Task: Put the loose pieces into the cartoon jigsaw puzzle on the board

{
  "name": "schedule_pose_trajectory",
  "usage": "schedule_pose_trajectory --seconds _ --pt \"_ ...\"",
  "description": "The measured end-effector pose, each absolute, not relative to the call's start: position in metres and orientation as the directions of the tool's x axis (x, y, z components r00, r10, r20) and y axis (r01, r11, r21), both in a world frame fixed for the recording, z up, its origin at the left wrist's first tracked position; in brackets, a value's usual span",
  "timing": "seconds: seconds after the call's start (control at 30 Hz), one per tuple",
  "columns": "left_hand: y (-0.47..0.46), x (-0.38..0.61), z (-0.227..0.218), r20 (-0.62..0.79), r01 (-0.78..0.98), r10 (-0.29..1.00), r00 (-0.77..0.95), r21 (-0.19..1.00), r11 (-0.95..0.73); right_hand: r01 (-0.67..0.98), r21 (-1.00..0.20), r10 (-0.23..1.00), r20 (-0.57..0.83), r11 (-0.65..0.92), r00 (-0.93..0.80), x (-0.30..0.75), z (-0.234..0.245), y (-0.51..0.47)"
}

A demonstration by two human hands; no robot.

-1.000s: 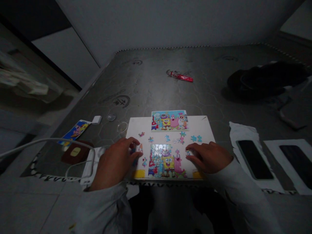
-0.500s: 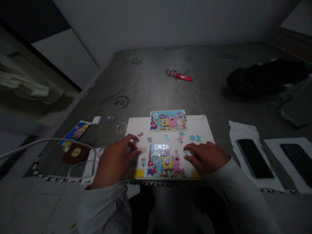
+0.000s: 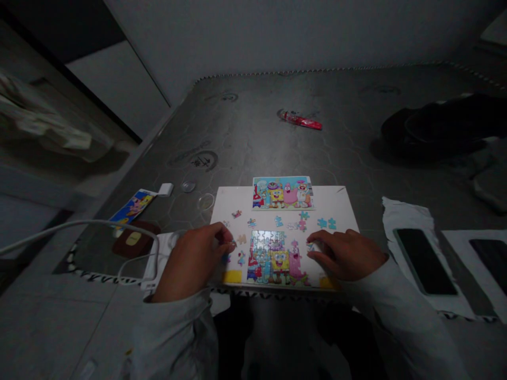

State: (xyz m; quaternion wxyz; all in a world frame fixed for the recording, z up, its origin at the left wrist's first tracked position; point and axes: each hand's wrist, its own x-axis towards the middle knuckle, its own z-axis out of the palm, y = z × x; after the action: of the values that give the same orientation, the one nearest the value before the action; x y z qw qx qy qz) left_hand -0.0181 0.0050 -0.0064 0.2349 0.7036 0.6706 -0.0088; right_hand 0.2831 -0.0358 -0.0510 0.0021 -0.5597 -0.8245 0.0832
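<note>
A partly joined cartoon jigsaw puzzle (image 3: 279, 261) lies on a white board (image 3: 229, 199) between my hands. My left hand (image 3: 198, 256) is closed at the board's left side, thumb and forefinger pinching a small puzzle piece (image 3: 234, 244) that barely shows. To the right of the joined part, my right hand (image 3: 344, 252) pinches another puzzle piece (image 3: 311, 246), mostly covered by the fingers. Several loose pieces, among them a blue one (image 3: 278, 221) and a beige one (image 3: 241, 239), are spread above and left of the joined part. Along the board's far edge rests the picture card (image 3: 283, 193).
A phone (image 3: 424, 261) lies on white paper at the right, with a second dark phone (image 3: 491, 258) beyond. To the left are a brown case (image 3: 133, 240), a white cable (image 3: 79, 227), a charger (image 3: 165, 190) and clear round lids (image 3: 206, 201). A red object (image 3: 303, 121) lies farther back.
My left thumb and forefinger have come together on a small piece. My right hand keeps its pinch beside the puzzle. The whole view has shifted slightly, moving the scene rightward.
</note>
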Motion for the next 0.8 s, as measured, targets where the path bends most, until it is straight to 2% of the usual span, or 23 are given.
schedule_pose_trajectory --seconds 0.1,0.23,0.33,0.5,0.8 --pt "0.002 -0.02 -0.001 -0.329 0.949 0.939 0.097 0.314 0.012 0.927 -0.152 0.927 -0.104 0.342 -0.359 0.282 -0.049 -0.036" --pt "-0.001 -0.012 0.005 -0.264 0.936 0.957 0.119 0.351 -0.02 0.929 -0.164 0.928 -0.121 0.331 -0.352 0.28 -0.046 -0.036" --pt "-0.002 0.006 0.007 -0.203 0.882 0.959 0.198 0.464 -0.084 0.925 -0.192 0.918 -0.168 0.328 -0.36 0.279 -0.043 -0.035" --pt "-0.007 0.041 0.002 -0.182 0.755 0.933 0.311 0.643 -0.126 0.921 -0.246 0.908 -0.221 0.301 -0.356 0.279 -0.039 -0.034" --pt "-0.015 0.077 -0.013 -0.133 0.629 0.933 0.335 0.769 -0.117 0.875 -0.426 0.965 -0.015 0.231 -0.262 0.275 -0.038 -0.041"
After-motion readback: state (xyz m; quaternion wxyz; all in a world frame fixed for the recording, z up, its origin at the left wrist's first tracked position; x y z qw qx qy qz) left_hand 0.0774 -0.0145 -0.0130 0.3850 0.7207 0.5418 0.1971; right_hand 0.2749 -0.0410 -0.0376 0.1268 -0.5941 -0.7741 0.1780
